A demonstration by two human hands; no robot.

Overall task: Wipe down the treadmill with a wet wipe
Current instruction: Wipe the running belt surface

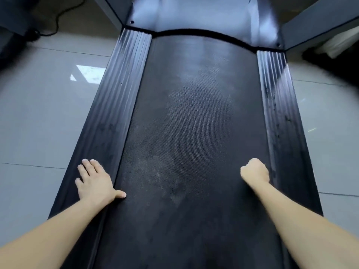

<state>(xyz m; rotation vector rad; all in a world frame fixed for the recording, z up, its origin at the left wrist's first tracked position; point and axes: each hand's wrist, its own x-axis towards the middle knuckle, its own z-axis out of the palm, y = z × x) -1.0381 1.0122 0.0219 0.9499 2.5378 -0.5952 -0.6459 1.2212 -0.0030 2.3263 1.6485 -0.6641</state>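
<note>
1. One treadmill fills the middle of the view. Its belt (194, 123) is a long black strip with a fine pebbled texture and pale, dusty patches down its centre.
2. Two side rails flank the belt, a left rail (116, 94) and a right rail (277, 103). Both are black, ribbed lengthwise and slightly glossy.
3. Beyond the belt's far end sits one smooth, shiny grey motor cover (204, 16). Two grey uprights, (114, 8) and (310, 22), rise at either side of it.
4. Two bare hands are in view. The left hand (96, 183) lies flat on the left rail with its fingers (87, 167) straight and slightly spread. The thumb (120, 194) reaches onto the belt's left edge.
5. The right hand (255, 171) rests on the belt's right edge, just beside the right rail. Its fingers are curled under into a fist, and whether they enclose a wipe cannot be told.
6. Pale, glossy floor tiles (38, 113) lie on both sides of the belt.
7. One black cable (58, 22) snakes across the floor left of the belt's far end.
</note>
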